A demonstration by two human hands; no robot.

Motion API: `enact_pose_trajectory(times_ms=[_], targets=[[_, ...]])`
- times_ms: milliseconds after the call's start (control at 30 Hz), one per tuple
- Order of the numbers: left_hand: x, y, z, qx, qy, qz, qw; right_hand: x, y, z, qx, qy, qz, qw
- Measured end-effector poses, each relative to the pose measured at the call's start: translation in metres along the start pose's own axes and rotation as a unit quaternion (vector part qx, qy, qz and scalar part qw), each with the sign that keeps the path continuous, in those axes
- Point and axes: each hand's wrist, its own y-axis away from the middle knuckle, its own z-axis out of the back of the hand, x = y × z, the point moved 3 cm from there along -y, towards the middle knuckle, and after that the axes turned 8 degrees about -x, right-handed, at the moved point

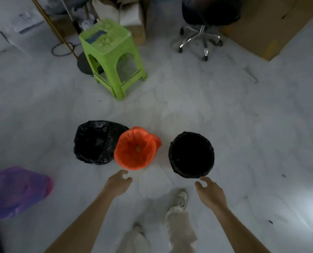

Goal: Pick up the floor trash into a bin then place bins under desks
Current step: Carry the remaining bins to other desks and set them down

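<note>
Three lined bins on the pale floor: black-bagged bin [99, 142] touching orange bin [136, 149], round black bin [191, 154] apart at right. Left hand [119, 182] and right hand [209, 191] empty, fingers loosely spread, just short of the rims.

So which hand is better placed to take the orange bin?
Left, probably. The left hand is open just below the orange bin, almost at its rim. The right hand reaches toward the lone black bin, which stands apart.

Pale floor [225, 110]; green stool [111, 52]; swivel chair [203, 24].
</note>
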Motion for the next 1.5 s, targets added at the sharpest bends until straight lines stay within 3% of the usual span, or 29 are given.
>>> enact_pose_trajectory(times_ms=[167, 300, 433, 533, 567, 700, 867, 967, 1067, 1200, 1500], targets=[[0.000, -0.115, -0.064, 0.013, 0.048, 0.100, 0.994, -0.018, -0.121, -0.062, 0.032, -0.109, -0.147, 0.983], [0.007, -0.193, -0.127, 0.057, 0.098, 0.194, 0.974, -0.051, -0.203, -0.129, 0.063, -0.208, -0.291, 0.932], [0.031, -0.263, -0.178, 0.082, 0.285, 0.336, 0.894, -0.077, -0.271, -0.189, 0.049, -0.379, -0.423, 0.822], [0.043, -0.304, -0.197, 0.060, 0.381, 0.388, 0.837, -0.082, -0.314, -0.222, 0.032, -0.478, -0.449, 0.754], [0.042, -0.311, -0.199, 0.046, 0.407, 0.399, 0.820, -0.079, -0.323, -0.225, 0.022, -0.487, -0.453, 0.746], [0.019, -0.304, -0.183, -0.002, 0.504, 0.414, 0.758, -0.061, -0.327, -0.200, -0.013, -0.463, -0.449, 0.765], [-0.037, -0.239, -0.114, -0.036, 0.565, 0.389, 0.727, -0.010, -0.286, -0.098, -0.044, -0.447, -0.398, 0.800], [-0.065, -0.174, -0.070, -0.017, 0.575, 0.396, 0.716, 0.026, -0.248, -0.031, -0.059, -0.427, -0.341, 0.835], [-0.096, -0.110, 0.002, -0.020, 0.621, 0.355, 0.698, 0.097, -0.196, 0.052, -0.061, -0.424, -0.248, 0.869], [-0.121, -0.049, 0.104, -0.085, 0.686, 0.269, 0.670, 0.197, -0.145, 0.137, -0.052, -0.423, -0.138, 0.894], [-0.081, 0.004, 0.271, -0.201, 0.773, 0.210, 0.563, 0.393, -0.070, 0.191, 0.051, -0.423, 0.006, 0.904]])
